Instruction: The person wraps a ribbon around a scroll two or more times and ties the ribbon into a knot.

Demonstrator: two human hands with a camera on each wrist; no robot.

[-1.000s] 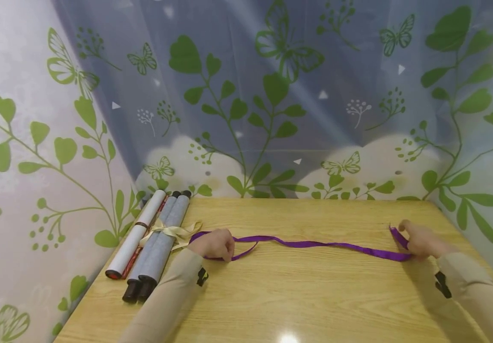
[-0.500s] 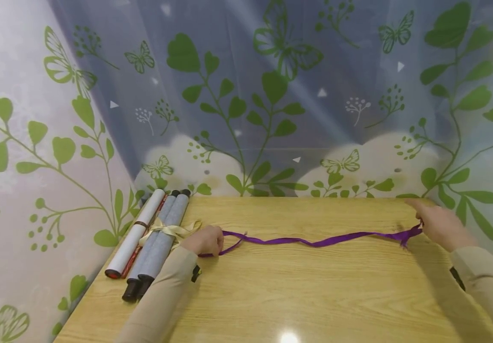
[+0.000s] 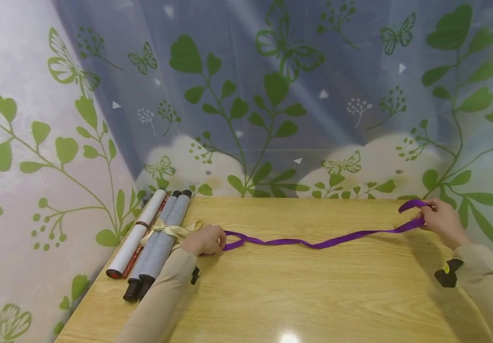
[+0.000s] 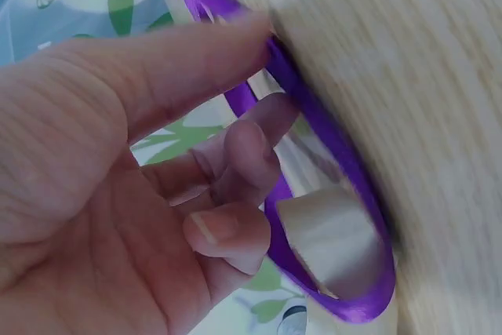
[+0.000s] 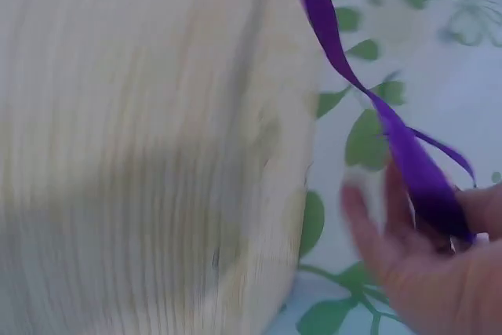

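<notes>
A long purple ribbon (image 3: 336, 240) stretches across the wooden table between both hands. At its left part, my left hand (image 3: 205, 239) pinches it between thumb and fingers. In the left wrist view a loop of this ribbon (image 4: 369, 304) hangs past the curled fingers. My right hand (image 3: 443, 221), raised a little over the table's right side, holds the other end, whose short tail curls out to the left. The right wrist view has the twisted ribbon (image 5: 420, 166) running into the fingers there, partly blurred. Just left of my left hand are grey rolled scrolls (image 3: 177, 209) tied with a cream ribbon (image 3: 166, 229).
A white scroll (image 3: 128, 250) with a dark band lies at the table's left edge, a thin red item (image 3: 133, 261) tucked beside it. Behind the table (image 3: 297, 295) hangs a cloth (image 3: 237, 119) printed with leaves and butterflies.
My right hand has risen and moved right and back with the ribbon's end, re-gripping it so the tail now points left. My left hand has shifted slightly left, still holding the ribbon.
</notes>
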